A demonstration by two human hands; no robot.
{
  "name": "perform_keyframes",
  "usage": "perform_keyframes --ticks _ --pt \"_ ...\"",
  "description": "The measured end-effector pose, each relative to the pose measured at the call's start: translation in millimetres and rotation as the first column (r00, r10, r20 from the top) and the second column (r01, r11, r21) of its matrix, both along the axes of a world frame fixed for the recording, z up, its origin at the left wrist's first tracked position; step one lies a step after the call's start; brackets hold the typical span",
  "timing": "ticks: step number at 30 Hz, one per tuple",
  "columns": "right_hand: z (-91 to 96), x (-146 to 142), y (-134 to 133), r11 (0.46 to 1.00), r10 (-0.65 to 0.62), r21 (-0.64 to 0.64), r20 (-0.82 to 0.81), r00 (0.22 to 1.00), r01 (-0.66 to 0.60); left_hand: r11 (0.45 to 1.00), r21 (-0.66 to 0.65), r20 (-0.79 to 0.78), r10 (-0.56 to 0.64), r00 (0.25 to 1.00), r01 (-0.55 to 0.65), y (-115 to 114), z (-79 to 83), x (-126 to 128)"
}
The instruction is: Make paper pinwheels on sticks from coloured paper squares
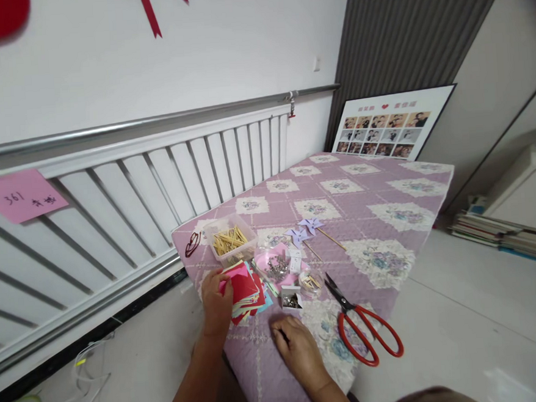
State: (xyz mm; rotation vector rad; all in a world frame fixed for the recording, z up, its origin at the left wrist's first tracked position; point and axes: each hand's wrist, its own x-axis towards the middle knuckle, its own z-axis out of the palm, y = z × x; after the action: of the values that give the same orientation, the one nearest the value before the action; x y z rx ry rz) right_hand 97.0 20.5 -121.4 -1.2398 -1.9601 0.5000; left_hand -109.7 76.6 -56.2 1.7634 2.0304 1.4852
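Observation:
A stack of coloured square paper sheets (247,291), red, pink, yellow and blue, lies at the near left of the table. At its left edge, my left hand (217,299) has its fingers bent over a pink sheet (235,279) and grips it by the corner. My right hand (299,349) rests on the tablecloth with curled fingers, and nothing shows in it. Just beyond it sits a small white box (291,298) of metal pins. Large red-handled scissors (356,320) lie to its right, their blades slightly apart. Two lilac paper pinwheels (300,235) on sticks lie farther back.
A clear plastic tub (231,239) holds many thin wooden sticks. Nearby are a dish of small metal parts (276,268), a round tub of small pieces (311,282) and a dark red cord (192,244). A white radiator (193,175) runs along the table's left side.

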Motion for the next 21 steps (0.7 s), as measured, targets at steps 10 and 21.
perform_keyframes --ticks 10,21 --pt "2.2 2 -1 0.994 0.000 -0.110 -0.228 0.974 -0.026 0.948 0.234 0.023 -0.226 0.974 0.214 -54 -1.4 50" --pt "13.6 32 -12 0.929 -0.192 -0.367 -0.598 0.778 -0.053 0.908 0.097 0.012 -0.411 0.912 0.408 -85 -56.9 79"
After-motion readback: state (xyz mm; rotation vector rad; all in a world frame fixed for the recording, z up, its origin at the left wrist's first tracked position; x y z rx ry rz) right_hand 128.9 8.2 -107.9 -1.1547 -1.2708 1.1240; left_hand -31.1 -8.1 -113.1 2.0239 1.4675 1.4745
